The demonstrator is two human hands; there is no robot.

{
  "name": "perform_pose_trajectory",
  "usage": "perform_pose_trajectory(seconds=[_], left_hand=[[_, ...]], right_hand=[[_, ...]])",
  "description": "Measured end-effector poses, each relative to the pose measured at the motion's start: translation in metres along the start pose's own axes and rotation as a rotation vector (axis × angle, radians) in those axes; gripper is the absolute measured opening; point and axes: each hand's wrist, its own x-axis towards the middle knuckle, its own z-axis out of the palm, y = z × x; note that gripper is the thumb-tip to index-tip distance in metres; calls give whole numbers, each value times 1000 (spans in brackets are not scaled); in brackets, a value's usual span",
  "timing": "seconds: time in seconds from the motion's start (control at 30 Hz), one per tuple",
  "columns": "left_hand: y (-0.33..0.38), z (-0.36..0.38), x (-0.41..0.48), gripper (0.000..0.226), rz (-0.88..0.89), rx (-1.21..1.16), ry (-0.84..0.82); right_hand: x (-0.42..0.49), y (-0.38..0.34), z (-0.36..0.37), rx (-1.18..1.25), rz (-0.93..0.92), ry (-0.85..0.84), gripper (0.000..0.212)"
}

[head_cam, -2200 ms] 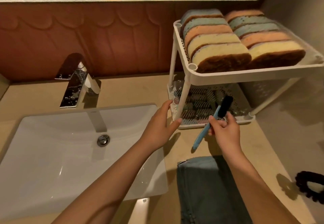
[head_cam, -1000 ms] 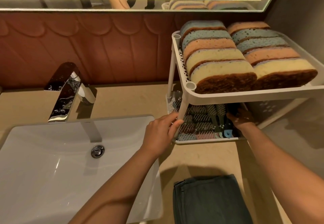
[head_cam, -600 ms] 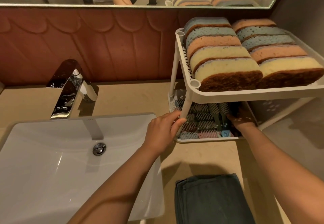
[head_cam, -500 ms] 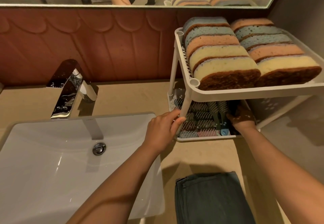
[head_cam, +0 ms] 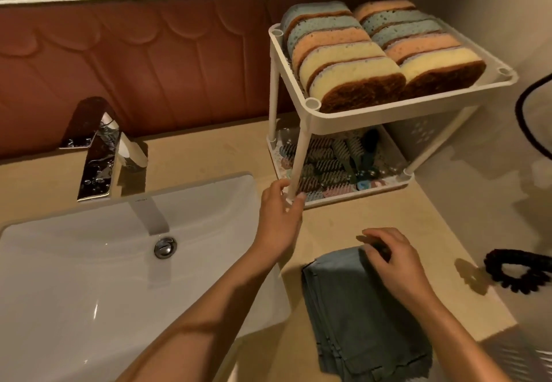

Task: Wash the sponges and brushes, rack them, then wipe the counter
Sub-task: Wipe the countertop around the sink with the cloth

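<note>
The beige counter (head_cam: 203, 154) runs the length of the wall, and the white two-tier rack (head_cam: 388, 109) stands at its back right corner. The white sink (head_cam: 74, 307) is sunk in to the left of the rack, with the chrome faucet (head_cam: 98, 154) behind it, also left of the rack. A folded grey-blue cloth (head_cam: 352, 316) lies on the counter in front of the rack. The sponges (head_cam: 352, 61) stand on edge in two rows filling the rack's top tier, and the brushes (head_cam: 328, 160) lie packed in its bottom tier. The left hand (head_cam: 279, 220) holds the foot of the rack's front left leg between thumb and fingers. The right hand (head_cam: 394, 262) is in front of the rack, fingers curled over the cloth's far edge, pinching it. A black hair tie (head_cam: 516, 271) lies to the rack's front right.
</note>
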Motion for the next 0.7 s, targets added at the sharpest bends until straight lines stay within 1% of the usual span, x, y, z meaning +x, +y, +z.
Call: perform_pose_trajectory(seconds=[0.1,0.17,0.2,0.27,0.33,0.4,0.43,0.5,0.6,0.7], left_hand=[[-16,10,-31,35,-52,-16,-4],[-27,22,-48,35,-23,24,-62],[-34,30,-55,35,25,88,-118],[-50,47,-71,34,156,280,-244],[-65,62,-85,39,323,595,-306],[-75,74,-97,53,392,811,-359],[-78,79,-101,58,394,877,-370],[-84,85,-105,62,371,931,-403],[-90,88,-105,62,381,961,-399],[-95,87,-102,63,403,961,-370]], right_hand=[[-42,15,12,-115,55,-53,35],[-66,22,20,-236,71,-58,46],[-75,26,24,-298,83,-71,50],[-89,33,30,-375,112,-89,60],[-96,40,35,-435,104,-85,74],[-97,42,37,-478,78,-54,76],[-97,41,37,-486,77,-36,77],[-94,42,38,-466,66,4,82],[-84,44,42,-450,100,-57,89],[-76,46,53,-577,114,-62,76]])
